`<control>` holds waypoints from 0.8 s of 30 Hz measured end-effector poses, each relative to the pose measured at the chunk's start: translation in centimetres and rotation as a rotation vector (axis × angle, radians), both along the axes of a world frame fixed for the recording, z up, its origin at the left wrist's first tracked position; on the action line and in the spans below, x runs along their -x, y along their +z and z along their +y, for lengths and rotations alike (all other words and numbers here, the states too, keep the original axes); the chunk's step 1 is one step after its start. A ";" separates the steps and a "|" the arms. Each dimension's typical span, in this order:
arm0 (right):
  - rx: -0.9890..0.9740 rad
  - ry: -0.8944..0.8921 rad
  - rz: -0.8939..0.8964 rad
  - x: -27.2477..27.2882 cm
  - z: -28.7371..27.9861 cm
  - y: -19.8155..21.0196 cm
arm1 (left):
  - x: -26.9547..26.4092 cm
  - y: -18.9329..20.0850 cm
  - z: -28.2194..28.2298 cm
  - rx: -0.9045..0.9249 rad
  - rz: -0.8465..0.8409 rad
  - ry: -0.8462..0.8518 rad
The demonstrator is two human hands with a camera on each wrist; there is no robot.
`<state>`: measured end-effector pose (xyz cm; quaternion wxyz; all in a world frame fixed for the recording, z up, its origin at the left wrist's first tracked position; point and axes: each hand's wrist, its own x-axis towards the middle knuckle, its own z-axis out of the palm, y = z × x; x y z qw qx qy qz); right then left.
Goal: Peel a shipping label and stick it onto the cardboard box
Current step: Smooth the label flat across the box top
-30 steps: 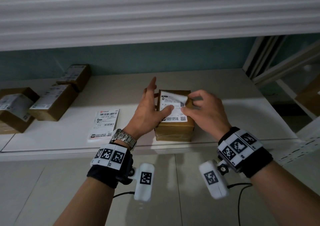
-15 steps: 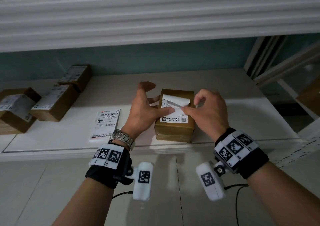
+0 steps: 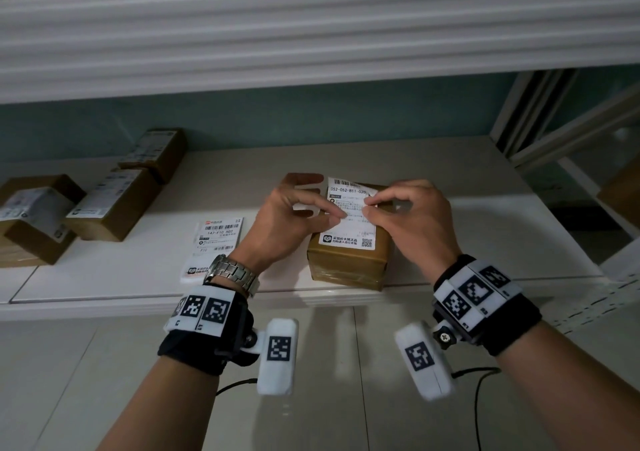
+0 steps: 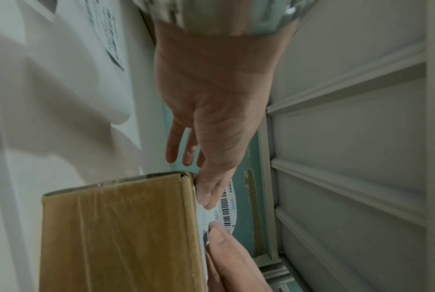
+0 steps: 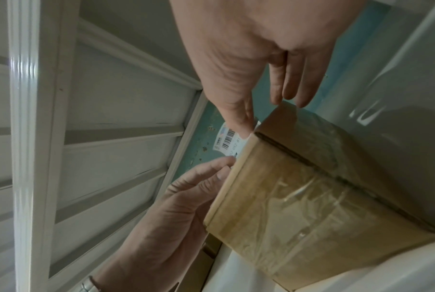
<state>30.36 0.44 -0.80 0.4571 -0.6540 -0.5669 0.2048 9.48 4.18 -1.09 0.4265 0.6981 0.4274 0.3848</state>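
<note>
A brown taped cardboard box (image 3: 346, 263) sits near the front edge of the white shelf (image 3: 485, 243). The white shipping label (image 3: 349, 208) has its lower end with the QR code lying on the box top, while its upper end with the barcode stands up over the far edge. My left hand (image 3: 337, 220) pinches the label's left edge between thumb and forefinger, the other fingers spread. My right hand (image 3: 367, 206) pinches the right edge. The left wrist view shows my left thumb on the label (image 4: 226, 205) beside the box (image 4: 116, 237). The right wrist view shows label (image 5: 230, 140) and box (image 5: 299, 187).
A small stack of shipping labels (image 3: 218, 243) lies on the shelf left of the box. Three labelled cardboard boxes (image 3: 114, 201) stand at the far left. An upper shelf board (image 3: 311, 35) hangs overhead, and a window frame (image 3: 554, 121) closes the right side.
The label's upper half was curled forward over the box; now it stands unfolded. My left hand went from flat fingers on the label to a pinch at its left edge.
</note>
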 end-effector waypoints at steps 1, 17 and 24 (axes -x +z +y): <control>0.000 0.004 0.000 -0.1 0.0 0.0 | 0.1 -0.1 0.1 0.018 0.015 -0.007; 0.206 0.266 0.031 -1.5 0.1 0.7 | 1.2 1.9 -1.0 0.234 0.205 -0.191; 0.203 0.305 0.060 -1.6 0.2 0.7 | -0.3 1.1 -1.3 0.056 0.216 -0.089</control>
